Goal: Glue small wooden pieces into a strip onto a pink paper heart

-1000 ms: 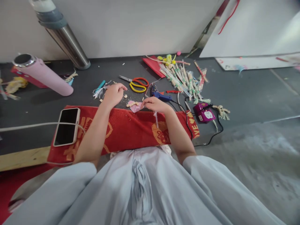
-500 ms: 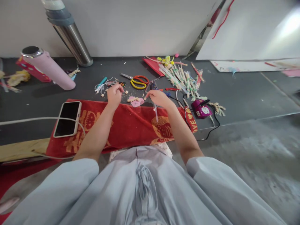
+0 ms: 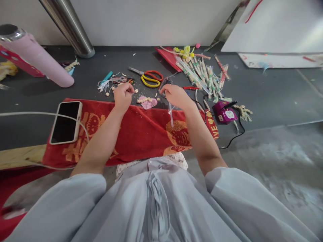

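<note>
My left hand [image 3: 123, 94] is closed above the table beside small beige pieces and a bundle of white strings [image 3: 111, 82]; what its fingers hold, if anything, is too small to make out. My right hand [image 3: 175, 95] has its fingers pressed together over the dark table, near a clear strip [image 3: 171, 116]; its fingertips' content cannot be made out. Between the hands lies a pink heart-shaped piece [image 3: 149, 103] with beige bits on it. Scissors [image 3: 150, 79] with red and yellow handles lie beyond. Under both forearms spreads a red towel [image 3: 143, 134].
A phone [image 3: 66, 122] with a white cable lies at the left. Behind it stand a pink bottle [image 3: 47, 62] and a steel flask [image 3: 75, 33]. At the right are many wrapped sticks [image 3: 202, 75] and a purple device [image 3: 225, 112].
The view has shifted, with the bottles lower-cropped and further left. My right hand has moved slightly up and away from the small beige bit beside the pink piece. My left hand stays nearly in place.
</note>
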{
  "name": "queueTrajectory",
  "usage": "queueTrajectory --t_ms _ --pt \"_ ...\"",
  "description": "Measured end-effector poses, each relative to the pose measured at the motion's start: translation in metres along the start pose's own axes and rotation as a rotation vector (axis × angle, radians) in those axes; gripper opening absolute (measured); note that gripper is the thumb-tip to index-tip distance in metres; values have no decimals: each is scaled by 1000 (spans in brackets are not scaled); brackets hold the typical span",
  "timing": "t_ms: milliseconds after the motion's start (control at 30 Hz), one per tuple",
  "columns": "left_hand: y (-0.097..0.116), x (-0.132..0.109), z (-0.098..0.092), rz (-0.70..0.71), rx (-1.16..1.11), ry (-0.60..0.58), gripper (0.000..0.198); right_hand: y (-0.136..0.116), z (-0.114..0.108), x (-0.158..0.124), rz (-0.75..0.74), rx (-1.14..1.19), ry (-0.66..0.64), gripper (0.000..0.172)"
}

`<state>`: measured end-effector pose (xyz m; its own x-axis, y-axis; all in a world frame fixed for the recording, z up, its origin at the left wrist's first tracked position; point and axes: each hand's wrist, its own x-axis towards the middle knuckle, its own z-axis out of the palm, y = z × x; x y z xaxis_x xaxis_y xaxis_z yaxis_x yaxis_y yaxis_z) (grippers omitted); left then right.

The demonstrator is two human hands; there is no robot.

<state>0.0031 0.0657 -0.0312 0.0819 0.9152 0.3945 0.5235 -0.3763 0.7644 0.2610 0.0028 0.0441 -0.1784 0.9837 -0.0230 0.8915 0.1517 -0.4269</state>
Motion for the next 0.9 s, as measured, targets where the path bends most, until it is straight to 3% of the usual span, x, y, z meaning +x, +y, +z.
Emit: queueTrajectory --t_ms 267,533,667,900 --pt "-11 -10 4 300 44 -39 19 6 10 9 -29 -37 -11 42" --pt "-7 -16 7 320 204 -187 21 -2 8 -4 37 -157 -4 35" --pt "-4 -19 12 397 276 -199 20 0 7 -8 50 -173 -17 32" --pt "-1 -21 9 380 320 -235 22 8 3 -12 102 -184 22 34"
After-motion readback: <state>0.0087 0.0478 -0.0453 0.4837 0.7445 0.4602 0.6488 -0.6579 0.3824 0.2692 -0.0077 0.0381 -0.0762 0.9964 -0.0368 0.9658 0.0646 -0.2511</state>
